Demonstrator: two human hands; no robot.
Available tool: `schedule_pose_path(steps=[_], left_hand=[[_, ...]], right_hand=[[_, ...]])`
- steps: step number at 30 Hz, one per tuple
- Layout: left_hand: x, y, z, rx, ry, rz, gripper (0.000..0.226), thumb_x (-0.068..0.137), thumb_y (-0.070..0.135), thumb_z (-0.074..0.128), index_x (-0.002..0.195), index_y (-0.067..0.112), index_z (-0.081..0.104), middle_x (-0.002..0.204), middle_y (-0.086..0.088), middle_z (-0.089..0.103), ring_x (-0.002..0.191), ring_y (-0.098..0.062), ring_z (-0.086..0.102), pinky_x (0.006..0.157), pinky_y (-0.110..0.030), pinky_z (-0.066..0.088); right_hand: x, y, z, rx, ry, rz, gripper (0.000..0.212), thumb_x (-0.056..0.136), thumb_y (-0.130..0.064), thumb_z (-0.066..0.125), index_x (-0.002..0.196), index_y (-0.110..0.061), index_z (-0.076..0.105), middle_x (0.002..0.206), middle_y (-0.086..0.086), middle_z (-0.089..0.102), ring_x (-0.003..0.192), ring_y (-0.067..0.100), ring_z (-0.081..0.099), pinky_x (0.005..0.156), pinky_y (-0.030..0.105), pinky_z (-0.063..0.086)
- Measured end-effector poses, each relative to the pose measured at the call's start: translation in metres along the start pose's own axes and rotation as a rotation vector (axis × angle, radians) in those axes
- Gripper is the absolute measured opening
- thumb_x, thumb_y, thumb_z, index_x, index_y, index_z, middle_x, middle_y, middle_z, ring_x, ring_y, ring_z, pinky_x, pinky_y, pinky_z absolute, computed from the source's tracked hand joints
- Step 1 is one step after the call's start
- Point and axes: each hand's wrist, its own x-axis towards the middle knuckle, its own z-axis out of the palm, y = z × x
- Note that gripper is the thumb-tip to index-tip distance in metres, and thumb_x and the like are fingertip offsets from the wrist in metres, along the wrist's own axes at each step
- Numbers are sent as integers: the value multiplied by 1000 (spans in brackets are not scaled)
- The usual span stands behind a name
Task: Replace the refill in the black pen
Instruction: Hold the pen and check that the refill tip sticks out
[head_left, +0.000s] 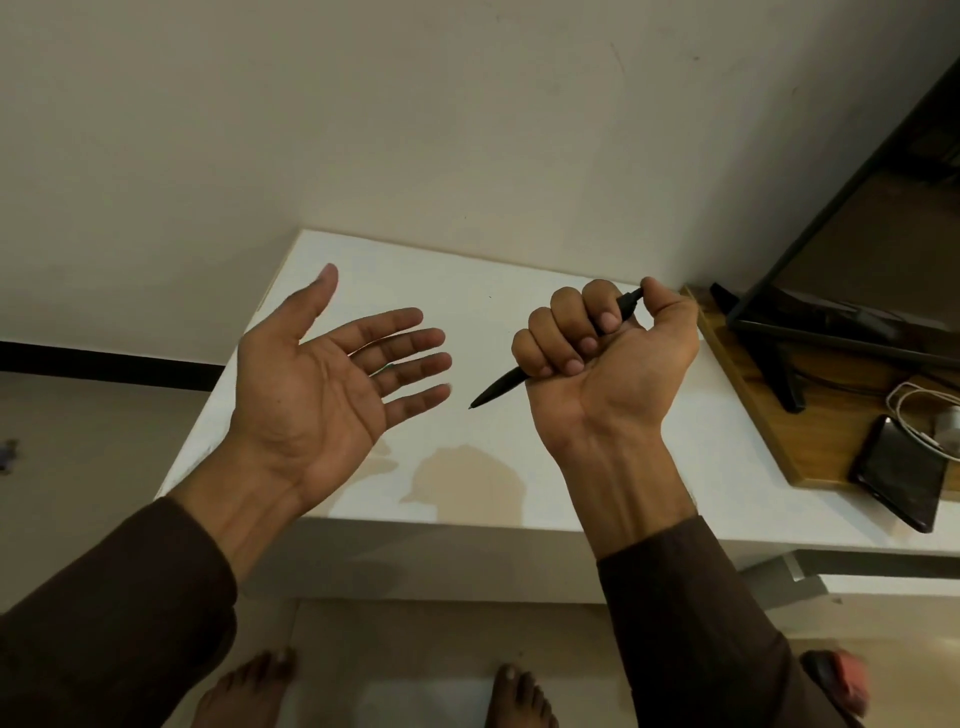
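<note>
The black pen (501, 387) is gripped in the fist of my right hand (605, 358), above the white table (649, 467). Its tip points down and to the left, and its top end sticks out under my thumb. My left hand (332, 374) is held palm up to the left of the pen, fingers straight and spread, with nothing in it. The two hands are apart. No loose refill is visible.
A wooden board (769, 415) at the table's right carries a dark monitor stand (779, 364), a black phone (901, 473) and a white cable with charger (930, 415). A wall rises right behind the table. My bare feet (244, 691) stand on the floor below.
</note>
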Motion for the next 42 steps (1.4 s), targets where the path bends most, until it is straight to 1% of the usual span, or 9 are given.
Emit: schedule_pose_path(steps=[8,12,16,21,24,30,34,38,42], left_hand=[[-1,3,-4,47,-10,3,67,90,60,57,119,2,76,128,-23,72,112,-40,73,94,-56,59],[-2,2,-4,80,-3,1,65,89,58,58,118,4,76,125,-22,74,104,-37,74,90,-53,61],[-2,2,-4,92,22,7,62,89,57,58,116,4,77,123,-21,75,101,-36,75,88,-51,61],[-2,1,-2,91,17,-5,60,89,56,58,114,4,78,120,-21,76,101,-37,76,85,-51,62],[-3,0,0,82,-2,-20,61,88,55,60,115,3,77,120,-22,75,103,-38,75,84,-52,62],[-5,-3,4,92,-42,-72,64,88,55,60,117,0,76,119,-24,75,103,-39,75,82,-51,62],[-10,-11,9,136,-109,-154,71,85,58,61,120,-2,73,116,-25,74,98,-38,74,80,-51,61],[-15,-20,15,188,-161,-222,75,82,60,61,119,-4,73,114,-27,73,94,-38,73,78,-50,62],[-17,-25,18,200,-208,-278,79,80,63,61,119,-5,73,116,-28,72,94,-38,72,81,-51,61]], right_hand=[[0,-1,0,-8,-1,-15,41,92,-43,31,60,-18,27,53,-2,18,43,15,12,44,27,16],[0,-4,-1,-15,14,-32,40,92,-40,31,59,-18,26,52,-2,17,42,15,12,44,26,16],[0,-6,-2,-11,14,-49,42,92,-43,31,59,-18,27,52,-3,18,43,14,12,44,27,15],[2,-9,-3,-10,8,-65,41,92,-41,31,59,-18,26,52,-2,17,42,14,11,45,27,14],[2,-10,-3,-3,-7,-74,42,92,-42,31,59,-18,26,52,-2,16,42,14,12,45,27,13],[3,-13,-4,-3,-3,-94,41,92,-41,31,59,-17,27,53,-2,16,42,14,12,45,27,14],[3,-15,-5,3,-1,-113,42,92,-44,33,59,-18,28,52,-2,17,42,14,13,45,26,16],[3,-18,-5,3,-6,-134,44,93,-43,32,58,-17,29,50,-3,19,41,13,15,44,25,18],[3,-19,-5,1,-18,-145,46,94,-43,31,56,-17,30,48,-3,21,40,12,16,43,24,19]])
